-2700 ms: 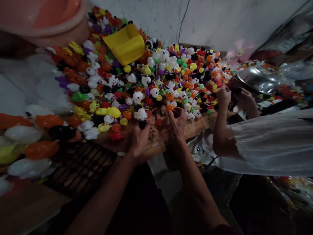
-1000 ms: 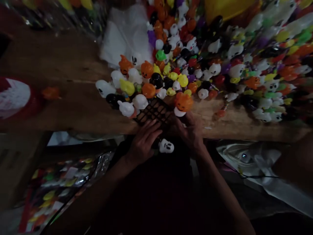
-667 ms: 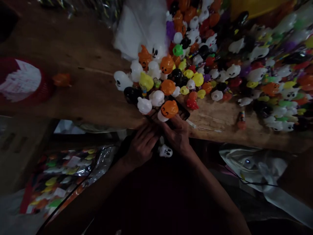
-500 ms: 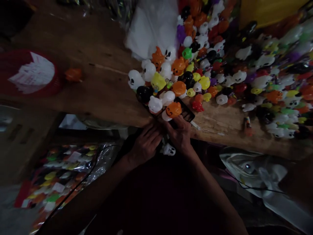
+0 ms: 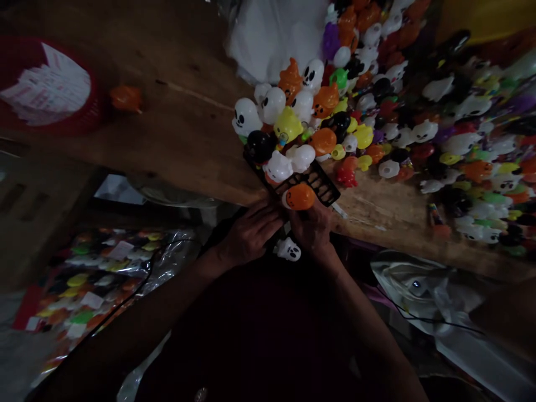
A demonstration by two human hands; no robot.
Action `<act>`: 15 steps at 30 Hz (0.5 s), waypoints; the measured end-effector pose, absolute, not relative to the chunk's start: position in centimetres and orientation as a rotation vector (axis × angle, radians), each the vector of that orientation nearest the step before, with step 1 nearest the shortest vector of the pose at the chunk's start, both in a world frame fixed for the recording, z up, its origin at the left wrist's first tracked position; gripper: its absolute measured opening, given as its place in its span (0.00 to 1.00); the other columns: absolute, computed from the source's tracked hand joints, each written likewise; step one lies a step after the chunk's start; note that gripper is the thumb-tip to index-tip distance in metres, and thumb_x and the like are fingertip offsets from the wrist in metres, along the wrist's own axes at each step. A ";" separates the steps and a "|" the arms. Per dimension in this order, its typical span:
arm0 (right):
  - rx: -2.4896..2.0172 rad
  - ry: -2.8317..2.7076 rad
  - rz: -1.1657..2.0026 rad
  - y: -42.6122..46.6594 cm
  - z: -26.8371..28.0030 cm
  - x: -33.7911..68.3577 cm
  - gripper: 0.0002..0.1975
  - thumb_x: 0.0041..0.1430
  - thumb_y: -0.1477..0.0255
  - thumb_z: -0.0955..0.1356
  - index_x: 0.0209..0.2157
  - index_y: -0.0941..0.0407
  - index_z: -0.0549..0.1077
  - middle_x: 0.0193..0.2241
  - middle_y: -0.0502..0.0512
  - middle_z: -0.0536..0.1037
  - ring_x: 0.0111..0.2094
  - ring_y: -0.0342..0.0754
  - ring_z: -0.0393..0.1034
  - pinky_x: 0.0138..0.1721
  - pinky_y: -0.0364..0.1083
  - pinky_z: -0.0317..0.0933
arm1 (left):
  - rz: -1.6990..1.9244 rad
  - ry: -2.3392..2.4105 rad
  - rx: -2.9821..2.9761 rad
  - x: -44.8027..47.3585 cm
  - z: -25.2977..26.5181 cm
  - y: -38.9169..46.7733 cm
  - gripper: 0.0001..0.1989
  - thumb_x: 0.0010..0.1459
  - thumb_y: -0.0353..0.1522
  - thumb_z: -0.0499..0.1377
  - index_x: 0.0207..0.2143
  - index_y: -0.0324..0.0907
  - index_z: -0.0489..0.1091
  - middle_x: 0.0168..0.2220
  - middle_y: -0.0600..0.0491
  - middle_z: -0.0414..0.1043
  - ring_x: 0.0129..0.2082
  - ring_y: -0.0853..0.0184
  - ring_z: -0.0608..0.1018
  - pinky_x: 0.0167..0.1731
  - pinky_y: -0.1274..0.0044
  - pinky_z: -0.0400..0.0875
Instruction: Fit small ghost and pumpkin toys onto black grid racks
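Observation:
Just below the front of a black slotted tray (image 5: 321, 187), my right hand (image 5: 314, 226) has its fingers closed around the underside of an orange toy (image 5: 300, 196) with a drawn face and a white part at its left. My left hand (image 5: 256, 230) is beside it at the table edge, fingers bent together; what its fingertips grip is hidden. Below and between both hands, close to my dark clothing, is a white skull-faced toy (image 5: 288, 249). White, yellow, orange and black toys, among them a white cat-like one (image 5: 278, 166), crowd the tray's far side.
A large pile of small coloured toys (image 5: 422, 134) spreads over the wooden table (image 5: 188, 145) to the right. At left stand a red basket (image 5: 94, 100) of paper slips and a lone orange toy (image 5: 127, 98). Bagged toys (image 5: 84, 285) lie below left; a white sack (image 5: 402, 279) lies below right.
The orange toy has come toward me, away from the other toys on the tray, baring more of its slots. The view has shifted slightly. Both hands stay close together at the table edge.

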State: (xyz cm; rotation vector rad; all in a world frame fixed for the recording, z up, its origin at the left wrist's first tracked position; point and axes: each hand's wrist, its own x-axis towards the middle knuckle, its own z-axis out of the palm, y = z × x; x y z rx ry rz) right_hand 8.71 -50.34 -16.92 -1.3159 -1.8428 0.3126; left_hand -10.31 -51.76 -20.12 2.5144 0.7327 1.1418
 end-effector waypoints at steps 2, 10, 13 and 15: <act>-1.337 -1.875 0.354 -50.2 -16.9 8.8 0.14 0.68 0.65 0.64 0.27 0.52 0.69 0.24 0.52 0.74 0.28 0.48 0.69 0.37 0.49 0.69 | 1.099 0.735 2.475 -10.5 -20.1 -51.6 0.27 0.64 0.29 0.48 0.65 0.36 0.64 0.59 0.39 0.73 0.64 0.55 0.73 0.67 0.60 0.65; -1.237 -2.020 0.431 -49.7 -16.6 9.2 0.13 0.72 0.65 0.64 0.33 0.54 0.74 0.27 0.53 0.76 0.31 0.48 0.71 0.39 0.48 0.65 | 1.069 0.767 2.521 -10.7 -19.8 -51.7 0.29 0.62 0.27 0.51 0.65 0.36 0.63 0.56 0.41 0.76 0.58 0.57 0.77 0.65 0.63 0.69; -1.163 -2.031 0.410 -49.4 -16.4 9.5 0.13 0.72 0.67 0.64 0.32 0.54 0.73 0.26 0.52 0.75 0.29 0.46 0.69 0.35 0.45 0.63 | 1.096 0.787 2.583 -10.4 -19.6 -51.6 0.28 0.63 0.28 0.49 0.65 0.34 0.63 0.54 0.40 0.77 0.57 0.57 0.78 0.63 0.64 0.71; -1.099 -2.020 0.424 -49.1 -16.0 9.7 0.12 0.72 0.69 0.65 0.32 0.55 0.72 0.26 0.52 0.75 0.28 0.45 0.68 0.33 0.44 0.62 | 1.110 0.798 2.618 -10.2 -19.5 -51.6 0.27 0.64 0.28 0.47 0.63 0.33 0.64 0.53 0.40 0.78 0.57 0.58 0.78 0.62 0.64 0.71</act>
